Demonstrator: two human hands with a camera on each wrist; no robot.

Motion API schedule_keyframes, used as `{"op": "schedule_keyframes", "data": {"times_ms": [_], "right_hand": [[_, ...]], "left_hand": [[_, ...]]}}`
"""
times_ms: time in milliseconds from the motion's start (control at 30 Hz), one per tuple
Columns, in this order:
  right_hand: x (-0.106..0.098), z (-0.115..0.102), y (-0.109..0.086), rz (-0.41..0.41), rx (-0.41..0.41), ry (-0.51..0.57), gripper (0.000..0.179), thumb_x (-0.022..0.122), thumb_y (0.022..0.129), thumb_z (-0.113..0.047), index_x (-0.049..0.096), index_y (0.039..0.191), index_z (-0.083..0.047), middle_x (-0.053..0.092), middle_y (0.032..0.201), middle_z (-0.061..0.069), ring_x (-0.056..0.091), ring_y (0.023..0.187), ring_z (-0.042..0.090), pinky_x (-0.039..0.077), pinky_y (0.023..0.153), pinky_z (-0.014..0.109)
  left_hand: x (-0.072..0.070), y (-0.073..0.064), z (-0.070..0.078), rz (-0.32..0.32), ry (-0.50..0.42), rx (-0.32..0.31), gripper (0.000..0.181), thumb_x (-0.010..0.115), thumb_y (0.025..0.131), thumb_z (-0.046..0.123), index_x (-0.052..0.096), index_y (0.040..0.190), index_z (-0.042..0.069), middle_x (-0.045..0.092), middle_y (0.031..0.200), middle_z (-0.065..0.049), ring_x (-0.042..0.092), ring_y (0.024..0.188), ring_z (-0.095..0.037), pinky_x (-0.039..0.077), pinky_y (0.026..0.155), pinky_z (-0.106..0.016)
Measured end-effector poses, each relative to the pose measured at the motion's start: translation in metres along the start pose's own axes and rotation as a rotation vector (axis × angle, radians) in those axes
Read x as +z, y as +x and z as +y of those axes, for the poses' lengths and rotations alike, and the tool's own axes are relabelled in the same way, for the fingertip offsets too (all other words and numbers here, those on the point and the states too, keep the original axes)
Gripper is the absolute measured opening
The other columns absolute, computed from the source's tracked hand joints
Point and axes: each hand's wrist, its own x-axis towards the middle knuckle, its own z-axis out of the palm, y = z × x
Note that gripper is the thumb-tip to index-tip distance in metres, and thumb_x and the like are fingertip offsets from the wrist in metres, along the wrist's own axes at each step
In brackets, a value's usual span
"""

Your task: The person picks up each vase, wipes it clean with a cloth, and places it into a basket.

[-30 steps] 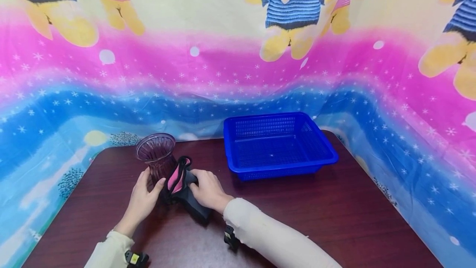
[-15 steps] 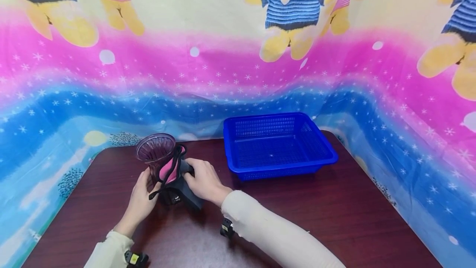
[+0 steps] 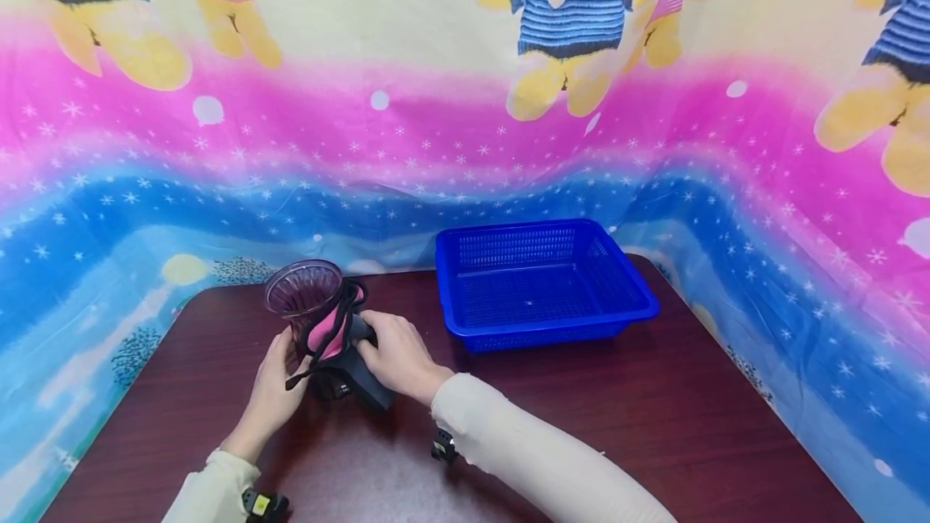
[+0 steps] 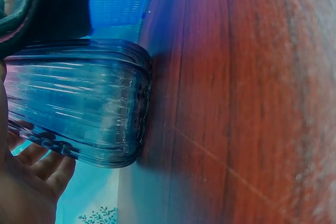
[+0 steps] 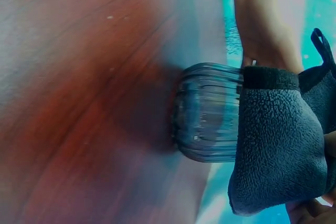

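Observation:
A purple ribbed glass vase (image 3: 303, 290) with a flared rim stands upright at the left of the table. My left hand (image 3: 278, 384) grips its side, fingers curled behind the glass and thumb toward me. In my right hand (image 3: 395, 353) is a bunched dark grey cloth (image 3: 372, 382) with pink and black trim, held against the vase's right side. The right wrist view shows the cloth's fuzzy face (image 5: 278, 145) over the upper vase, while the ribbed base (image 5: 205, 114) stays uncovered. Seen from the left wrist, the base (image 4: 100, 111) meets the tabletop.
A blue plastic basket (image 3: 541, 339) with perforated walls sits at the back, right of the vase. The dark red wooden table (image 3: 581, 402) backs onto a printed cloth backdrop (image 3: 407, 135) with bears and snowflakes.
My right hand has moved the cloth left and slightly up against the vase, then nearly paused. A black strap of the cloth now hangs by my left thumb. The vase and left hand stay put.

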Motion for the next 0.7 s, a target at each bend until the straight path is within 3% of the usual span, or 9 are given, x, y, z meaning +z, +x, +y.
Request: {"op": "schedule_keyframes", "data": {"times_ms": [67, 133, 167, 300, 400, 700], "right_hand": [[0.003, 0.003, -0.002, -0.008, 0.006, -0.007, 0.007, 0.068, 0.093, -0.017, 0.068, 0.1, -0.018, 0.069, 0.083, -0.007, 0.056, 0.07, 0.005, 0.044, 0.063, 0.018], [0.007, 0.007, -0.005, -0.021, 0.02, -0.008, 0.008, 0.068, 0.093, -0.016, 0.069, 0.101, -0.018, 0.07, 0.084, -0.007, 0.057, 0.071, 0.005, 0.045, 0.063, 0.018], [0.009, 0.008, -0.007, -0.028, 0.029, -0.01, 0.009, 0.067, 0.093, -0.016, 0.069, 0.102, -0.018, 0.07, 0.085, -0.007, 0.057, 0.071, 0.004, 0.046, 0.064, 0.018], [0.017, 0.016, -0.012, -0.056, 0.061, -0.018, 0.014, 0.068, 0.093, -0.015, 0.07, 0.106, -0.018, 0.072, 0.089, -0.007, 0.059, 0.074, 0.003, 0.049, 0.067, 0.019], [0.022, 0.02, -0.016, -0.072, 0.071, -0.043, 0.014, 0.068, 0.092, -0.015, 0.071, 0.105, -0.018, 0.073, 0.089, -0.007, 0.059, 0.074, 0.004, 0.049, 0.067, 0.02], [0.033, 0.03, -0.023, -0.128, 0.088, -0.12, 0.011, 0.07, 0.089, -0.014, 0.07, 0.099, -0.017, 0.07, 0.084, -0.006, 0.059, 0.073, 0.006, 0.05, 0.065, 0.024]], "left_hand": [[0.0, 0.0, 0.0, -0.003, -0.004, -0.009, 0.052, 0.063, 0.097, 0.009, 0.045, 0.143, -0.007, 0.056, 0.124, -0.027, 0.062, 0.118, -0.051, 0.037, 0.097, 0.002], [0.0, 0.0, 0.0, -0.008, -0.008, -0.024, 0.053, 0.064, 0.098, 0.013, 0.044, 0.144, -0.006, 0.056, 0.125, -0.027, 0.061, 0.119, -0.051, 0.045, 0.097, -0.005], [0.0, 0.0, 0.0, -0.011, -0.01, -0.029, 0.054, 0.064, 0.098, 0.015, 0.044, 0.144, -0.006, 0.056, 0.125, -0.027, 0.061, 0.12, -0.051, 0.051, 0.098, -0.015], [0.0, 0.0, -0.002, -0.009, -0.013, -0.015, 0.054, 0.063, 0.099, 0.013, 0.043, 0.145, -0.007, 0.055, 0.125, -0.029, 0.06, 0.118, -0.054, 0.052, 0.097, -0.014], [0.002, -0.001, -0.002, 0.004, -0.018, -0.015, 0.053, 0.062, 0.099, 0.012, 0.044, 0.144, -0.008, 0.056, 0.127, -0.03, 0.061, 0.117, -0.053, 0.028, 0.089, 0.01], [0.002, -0.002, -0.001, -0.004, -0.013, -0.066, 0.057, 0.062, 0.101, 0.019, 0.041, 0.147, -0.007, 0.054, 0.132, -0.028, 0.061, 0.12, -0.048, 0.03, 0.089, 0.009]]}}
